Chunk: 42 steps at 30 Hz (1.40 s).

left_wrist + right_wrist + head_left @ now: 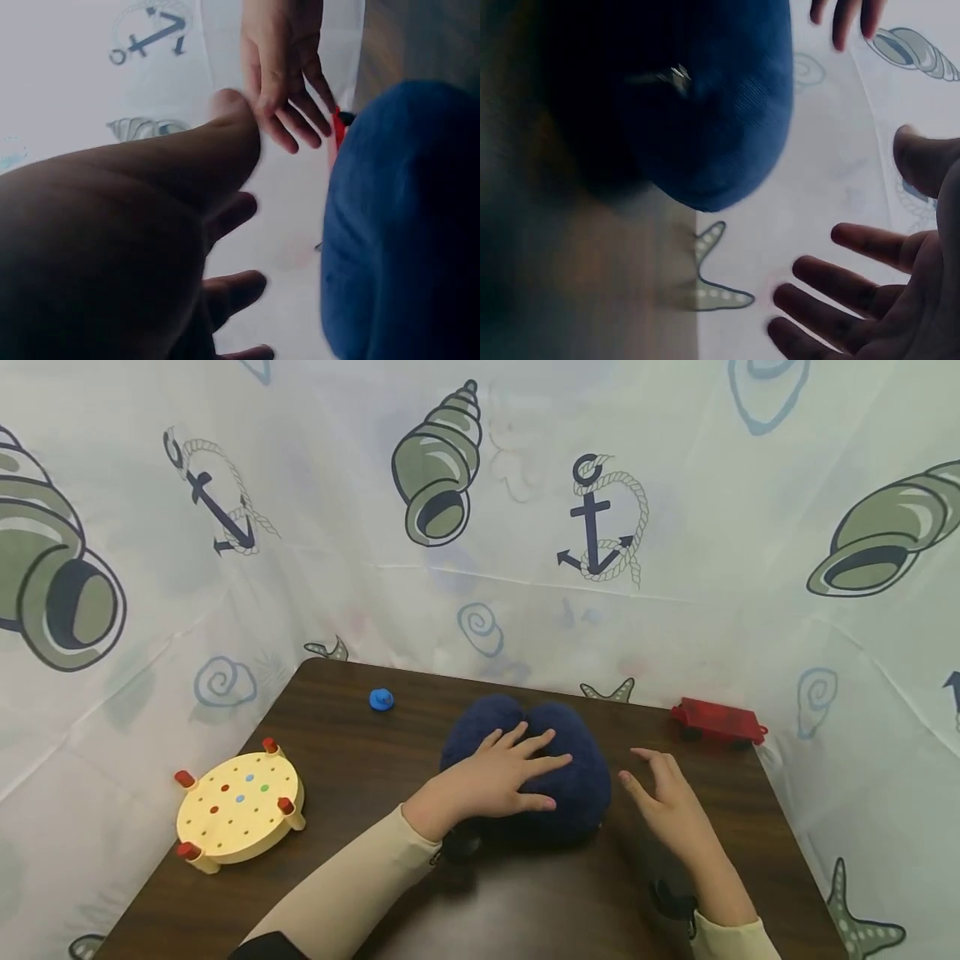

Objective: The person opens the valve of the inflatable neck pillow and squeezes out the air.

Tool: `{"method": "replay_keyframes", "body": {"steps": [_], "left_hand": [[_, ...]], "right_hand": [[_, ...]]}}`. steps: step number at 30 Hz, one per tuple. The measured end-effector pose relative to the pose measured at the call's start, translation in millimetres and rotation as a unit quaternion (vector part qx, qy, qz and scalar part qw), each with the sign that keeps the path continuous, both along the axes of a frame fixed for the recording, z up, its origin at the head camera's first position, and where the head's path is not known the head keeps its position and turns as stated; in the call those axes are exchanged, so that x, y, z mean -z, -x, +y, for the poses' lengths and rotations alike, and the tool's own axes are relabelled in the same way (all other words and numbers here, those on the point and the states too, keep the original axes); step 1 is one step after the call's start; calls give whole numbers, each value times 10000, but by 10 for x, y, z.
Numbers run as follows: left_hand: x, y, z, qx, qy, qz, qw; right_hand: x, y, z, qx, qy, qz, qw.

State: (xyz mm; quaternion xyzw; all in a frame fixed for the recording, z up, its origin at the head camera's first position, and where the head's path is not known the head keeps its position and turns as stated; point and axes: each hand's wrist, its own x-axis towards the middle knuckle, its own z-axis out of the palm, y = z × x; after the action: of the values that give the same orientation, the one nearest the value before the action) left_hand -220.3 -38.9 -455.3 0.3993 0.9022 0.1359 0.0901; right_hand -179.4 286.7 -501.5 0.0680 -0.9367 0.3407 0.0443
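Observation:
A navy neck pillow, plush and rounded in two lobes, is at the middle of the table. My left hand is spread over it, overlapping it in the head view. In the left wrist view a gap shows between the fingers of this left hand and the pillow. My right hand is held to the right of the pillow, thumb and fingers apart, holding nothing. The right wrist view shows its fingers spread beside the pillow, which has a small tag-like piece on its end.
On the brown table, a round cream pegboard with red-tipped legs stands at the left. A small blue toy is at the back left, and a red toy wagon at the back right. A patterned curtain hangs behind.

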Motion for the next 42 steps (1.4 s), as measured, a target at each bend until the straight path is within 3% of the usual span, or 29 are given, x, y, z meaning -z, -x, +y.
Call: {"method": "replay_keyframes", "body": {"steps": [6,11,17,25,35,42], "left_hand": [[179,-17,195,178,659,-109,9976],[279,-25,229,146,1112,54,9937],[359,12,179,320,923,255,9949],[485,98,198,485,344,90,9982],[625,169,200,568,190,188,9980],[591,192,270,533,127,249,9982]], "right_hand": [[133,-125,-88,151,387,-912,9950],[302,-164,-138,-100,928,-1472,9847],[462,-142,-161,50,1372,-1470,9796],[580,-102,-96,281,2077,-1362,9683],[608,-99,-118,781,1913,-1273,9701],[627,-139,-174,1020,2026,-1193,9666]]}}
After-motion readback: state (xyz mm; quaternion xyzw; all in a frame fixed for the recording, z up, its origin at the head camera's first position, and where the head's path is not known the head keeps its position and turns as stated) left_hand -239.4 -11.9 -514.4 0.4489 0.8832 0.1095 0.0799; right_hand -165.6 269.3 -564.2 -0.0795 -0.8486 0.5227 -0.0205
